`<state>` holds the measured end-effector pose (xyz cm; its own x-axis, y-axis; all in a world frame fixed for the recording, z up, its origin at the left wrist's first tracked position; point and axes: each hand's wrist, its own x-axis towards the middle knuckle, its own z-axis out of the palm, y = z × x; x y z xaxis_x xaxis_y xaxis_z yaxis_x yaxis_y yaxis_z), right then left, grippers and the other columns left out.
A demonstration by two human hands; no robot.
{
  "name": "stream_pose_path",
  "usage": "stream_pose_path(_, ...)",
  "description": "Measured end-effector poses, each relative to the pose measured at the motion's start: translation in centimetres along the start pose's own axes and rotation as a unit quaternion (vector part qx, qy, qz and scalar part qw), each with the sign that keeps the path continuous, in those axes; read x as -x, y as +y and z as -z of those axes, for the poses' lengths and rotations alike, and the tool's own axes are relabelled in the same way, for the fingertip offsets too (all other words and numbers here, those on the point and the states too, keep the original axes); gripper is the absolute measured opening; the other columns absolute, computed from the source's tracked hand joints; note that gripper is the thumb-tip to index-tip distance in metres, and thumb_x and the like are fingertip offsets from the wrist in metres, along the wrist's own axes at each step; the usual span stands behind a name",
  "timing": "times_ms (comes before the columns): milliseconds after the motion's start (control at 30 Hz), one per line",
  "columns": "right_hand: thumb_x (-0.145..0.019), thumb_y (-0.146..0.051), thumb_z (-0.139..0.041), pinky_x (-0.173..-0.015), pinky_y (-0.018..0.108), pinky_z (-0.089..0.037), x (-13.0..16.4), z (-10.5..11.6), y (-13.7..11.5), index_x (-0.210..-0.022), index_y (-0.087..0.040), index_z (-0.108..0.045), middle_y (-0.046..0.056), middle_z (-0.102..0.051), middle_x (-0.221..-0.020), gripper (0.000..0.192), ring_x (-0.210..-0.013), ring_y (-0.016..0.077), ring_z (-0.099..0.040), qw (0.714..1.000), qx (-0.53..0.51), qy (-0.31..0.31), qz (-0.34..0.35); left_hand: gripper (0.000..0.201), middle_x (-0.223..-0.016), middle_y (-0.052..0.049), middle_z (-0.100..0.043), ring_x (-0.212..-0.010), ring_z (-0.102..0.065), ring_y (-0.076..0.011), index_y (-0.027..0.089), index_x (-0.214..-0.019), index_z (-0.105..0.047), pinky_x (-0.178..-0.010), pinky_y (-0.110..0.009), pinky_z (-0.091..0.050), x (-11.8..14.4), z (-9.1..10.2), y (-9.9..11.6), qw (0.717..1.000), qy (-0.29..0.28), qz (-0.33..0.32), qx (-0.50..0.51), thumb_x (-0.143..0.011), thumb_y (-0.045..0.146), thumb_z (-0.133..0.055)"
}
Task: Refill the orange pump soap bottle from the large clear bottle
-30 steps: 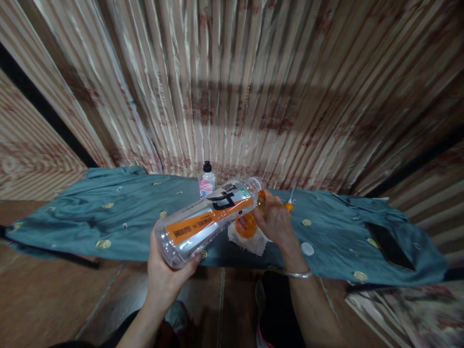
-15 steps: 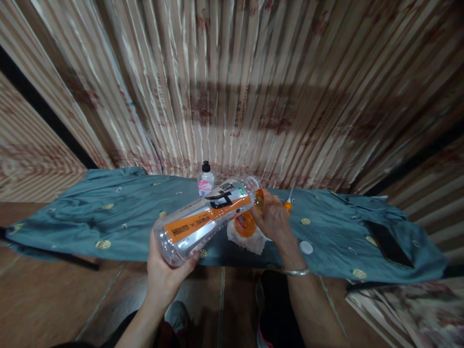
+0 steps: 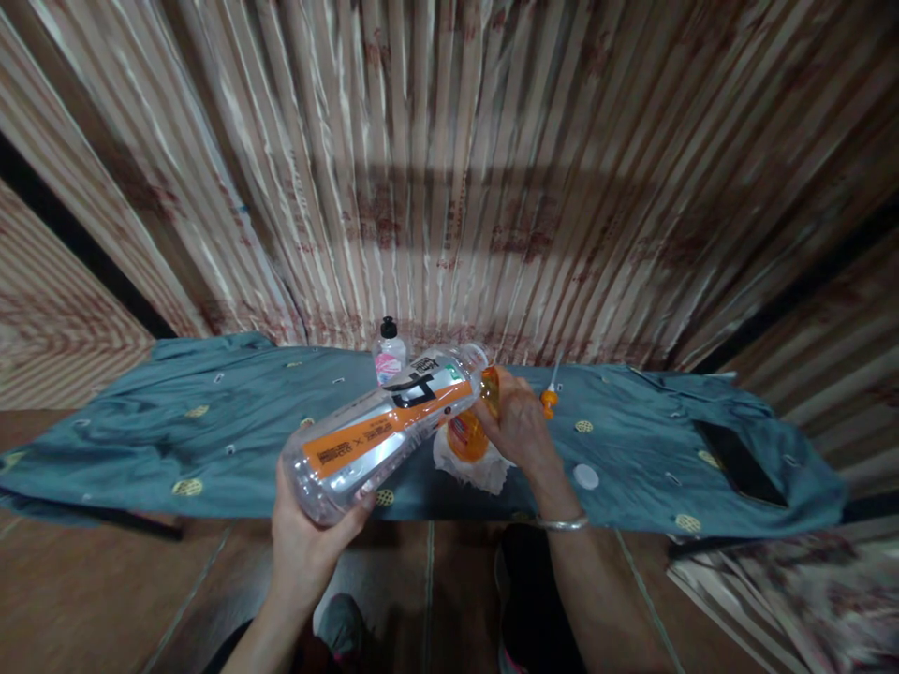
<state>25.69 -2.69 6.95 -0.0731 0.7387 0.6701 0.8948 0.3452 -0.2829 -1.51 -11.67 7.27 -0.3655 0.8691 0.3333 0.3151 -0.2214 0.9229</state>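
Head view: your left hand [image 3: 305,543] grasps the base of a clear plastic bottle [image 3: 383,431] with an orange-and-black label, fingers wrapped around its bottom end; the bottle is held in the air above the near edge of the teal cloth [image 3: 140,435], tilted, long axis running from lower left near you to upper right away from you, neck end pointing up and to the right toward the striped curtain [image 3: 449,168]; your right hand [image 3: 520,426] is closed about the neck end, a small orange piece showing between the fingers there; whether that piece is a cap cannot be told, and the bottle's mouth is hidden behind the fingers; a bracelet [image 3: 562,524] sits on the right wrist. Under the bottle's far end lies a round orange item [image 3: 464,438] on white crumpled paper [image 3: 467,468], partly covered by bottle and hand; identity unclear. Behind, upright on the cloth, a small bottle with a black cap [image 3: 389,351]; right of your right hand an orange-handled tool [image 3: 549,398], tip blurred; a white disc [image 3: 585,476] near the wrist; a dark flat object [image 3: 737,461] on the cloth at far right, indistinct; label print too small to read.
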Motion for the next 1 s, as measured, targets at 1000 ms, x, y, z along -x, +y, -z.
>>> stream_pose_path(1000,-0.107,-0.05,-0.045,-0.086,0.047,-0.057,0.1,-0.08,0.09,-0.12,-0.014,-0.063,0.016,-0.074,-0.099,0.042,-0.092,0.0312,-0.068,1.0,0.013,-0.009,-0.012,0.072,-0.118,-0.015,-0.075,-0.111,-0.075,-0.0374,0.017,-0.117,-0.059,-0.1,-0.05,-0.06,-0.26,0.23,-0.84,0.999,-0.036,-0.009,-0.002,-0.06,0.044,-0.093)
